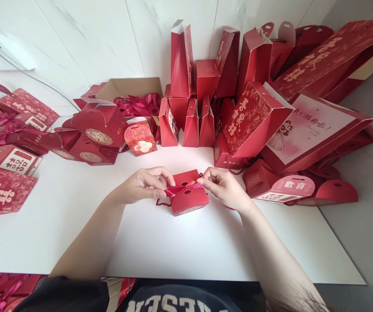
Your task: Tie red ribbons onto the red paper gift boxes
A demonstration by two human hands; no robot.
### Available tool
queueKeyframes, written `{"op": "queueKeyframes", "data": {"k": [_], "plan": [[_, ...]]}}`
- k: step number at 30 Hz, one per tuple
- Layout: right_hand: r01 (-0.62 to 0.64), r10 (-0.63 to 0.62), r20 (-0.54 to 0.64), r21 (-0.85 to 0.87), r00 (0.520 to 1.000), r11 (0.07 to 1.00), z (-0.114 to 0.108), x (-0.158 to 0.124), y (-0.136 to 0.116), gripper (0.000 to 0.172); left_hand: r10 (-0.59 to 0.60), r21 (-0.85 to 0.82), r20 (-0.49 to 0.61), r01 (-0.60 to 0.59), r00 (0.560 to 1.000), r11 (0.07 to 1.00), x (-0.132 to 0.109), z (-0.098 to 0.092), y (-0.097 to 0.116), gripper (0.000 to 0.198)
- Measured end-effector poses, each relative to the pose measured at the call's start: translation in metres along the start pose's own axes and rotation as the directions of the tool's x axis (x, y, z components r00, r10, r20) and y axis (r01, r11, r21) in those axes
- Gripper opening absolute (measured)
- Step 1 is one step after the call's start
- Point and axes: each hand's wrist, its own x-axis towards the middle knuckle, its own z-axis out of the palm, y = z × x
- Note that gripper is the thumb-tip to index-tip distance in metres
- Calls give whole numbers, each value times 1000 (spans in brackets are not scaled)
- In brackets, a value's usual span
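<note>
A small red gift box (190,203) lies on the white table in front of me, with two dark round holes in its top. A crimson ribbon (175,190) runs across the box and is gathered at a knot between the holes. On the left side, my left hand (150,183) pinches one part of the ribbon between thumb and fingers. At the right, my right hand (221,185) pinches the ribbon's other side close to the knot. A thin red cord shows beside the box at its left.
Several red boxes and bags (254,121) stand at the back right. An open carton (134,82) holds crimson ribbons. More red boxes (98,134) sit at the back left, and others (4,186) at the far left. The white table's (186,255) front edge is near my body.
</note>
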Motion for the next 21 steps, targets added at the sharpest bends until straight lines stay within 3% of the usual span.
{"op": "queueKeyframes", "data": {"k": [4,7,9,16,21], "plan": [[32,-32,-5,-7,999,999,3,0,-3,35,-113,-151,73,123,991,981,17,5,2,28],[25,-27,-46,-27,999,999,6,0,-2,37,-228,-363,-36,200,973,910,29,9,-1,35],[21,-23,-76,-28,997,999,8,1,0,38,-284,-419,-70,230,956,879,34,10,-1,37],[31,-35,-150,-25,988,999,11,4,6,40,-290,-441,-107,216,951,871,35,14,10,31],[44,-53,-151,-60,987,997,14,3,3,43,-328,-366,-113,267,938,891,36,15,5,32]]}}
